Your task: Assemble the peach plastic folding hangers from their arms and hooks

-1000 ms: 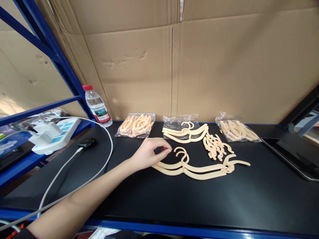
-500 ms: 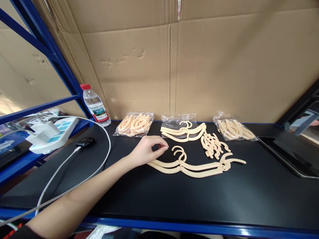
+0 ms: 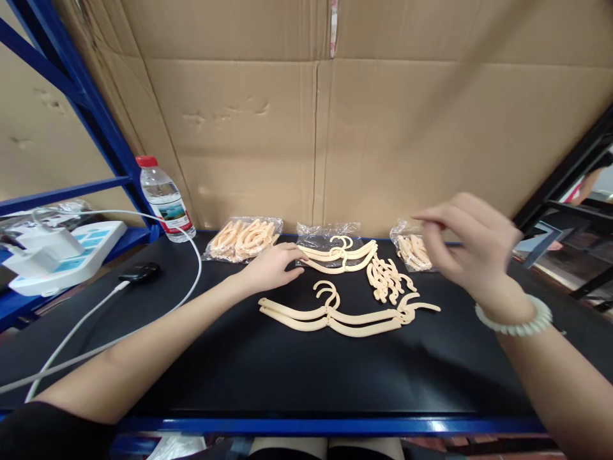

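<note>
My left hand (image 3: 275, 265) reaches to the left tips of the beige folding hangers (image 3: 357, 260) at the back, thumb and fingers apart; whether it touches them I cannot tell. My right hand (image 3: 472, 246), blurred, with a beaded bracelet (image 3: 520, 322) on the wrist, hovers at the right. Its index finger points left, apart from the thumb, with nothing visible between. In front lies another set of beige folding hangers (image 3: 364, 330), hooks pointing back, with a loose hook piece (image 3: 407, 312) at its right end. A heap of small beige hook pieces (image 3: 389, 279) lies behind it.
Along the cardboard wall (image 3: 239, 140) lie a bag of beige parts (image 3: 244, 238), a clear plastic wrapper (image 3: 330, 231) and another bag (image 3: 412, 250) partly behind my right hand. At the left are a water bottle (image 3: 167, 201), a power strip (image 3: 90, 252) and a white cable (image 3: 76, 342).
My left hand has moved from the front hangers back to the rear hangers, its pinch now opened. My right hand has come into view from the right. The view has shifted slightly.
</note>
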{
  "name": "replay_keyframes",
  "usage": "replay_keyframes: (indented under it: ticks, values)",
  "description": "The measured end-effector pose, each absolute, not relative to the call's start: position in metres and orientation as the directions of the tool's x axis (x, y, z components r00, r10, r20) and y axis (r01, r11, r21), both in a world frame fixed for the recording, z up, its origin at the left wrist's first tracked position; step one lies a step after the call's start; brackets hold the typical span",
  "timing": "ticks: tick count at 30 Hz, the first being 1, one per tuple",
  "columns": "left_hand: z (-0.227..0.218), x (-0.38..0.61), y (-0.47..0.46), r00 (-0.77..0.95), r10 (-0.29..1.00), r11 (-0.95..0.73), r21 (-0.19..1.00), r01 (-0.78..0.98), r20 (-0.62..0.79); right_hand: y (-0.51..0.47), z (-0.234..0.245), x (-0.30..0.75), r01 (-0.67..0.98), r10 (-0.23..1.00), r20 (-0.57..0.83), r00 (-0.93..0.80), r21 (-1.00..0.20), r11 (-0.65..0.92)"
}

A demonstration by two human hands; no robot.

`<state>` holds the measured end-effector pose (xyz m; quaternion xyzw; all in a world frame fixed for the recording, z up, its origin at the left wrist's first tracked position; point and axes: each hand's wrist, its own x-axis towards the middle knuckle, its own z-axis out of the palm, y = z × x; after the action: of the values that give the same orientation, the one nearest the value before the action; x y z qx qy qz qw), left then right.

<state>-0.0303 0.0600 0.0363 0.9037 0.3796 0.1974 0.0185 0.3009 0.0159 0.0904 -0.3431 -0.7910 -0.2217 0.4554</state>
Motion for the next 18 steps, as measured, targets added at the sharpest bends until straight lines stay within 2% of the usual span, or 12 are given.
replay_keyframes:
  ticks: [2, 3, 4, 6, 11, 18]
  values:
    - [0.034, -0.031, 0.068, 0.656, 0.683, -0.717, 0.124, 0.686, 0.322, 0.040, 0.086, 0.304, 0.747, 0.532, 0.742, -0.407, -0.065, 0.662]
    - [0.033, -0.031, 0.072, 0.668, 0.676, -0.722, 0.099, 0.685, 0.312, 0.053, 0.081, 0.306, 0.734, 0.643, 0.614, -0.458, -0.147, 0.663]
    - [0.032, -0.033, 0.076, 0.681, 0.668, -0.729, 0.078, 0.681, 0.301, 0.066, 0.074, 0.309, 0.728, 0.704, 0.493, -0.512, -0.187, 0.660]
    - [0.030, -0.036, 0.082, 0.706, 0.650, -0.744, 0.046, 0.667, 0.280, 0.089, 0.057, 0.315, 0.738, 0.724, 0.435, -0.535, -0.175, 0.651]
    - [0.025, -0.040, 0.092, 0.727, 0.628, -0.756, -0.003, 0.654, 0.277, 0.116, 0.019, 0.324, 0.744, 0.720, 0.402, -0.566, -0.127, 0.656]
    - [0.017, -0.036, 0.093, 0.706, 0.637, -0.738, -0.022, 0.675, 0.311, 0.124, 0.000, 0.316, 0.747, 0.726, 0.364, -0.583, -0.111, 0.656]
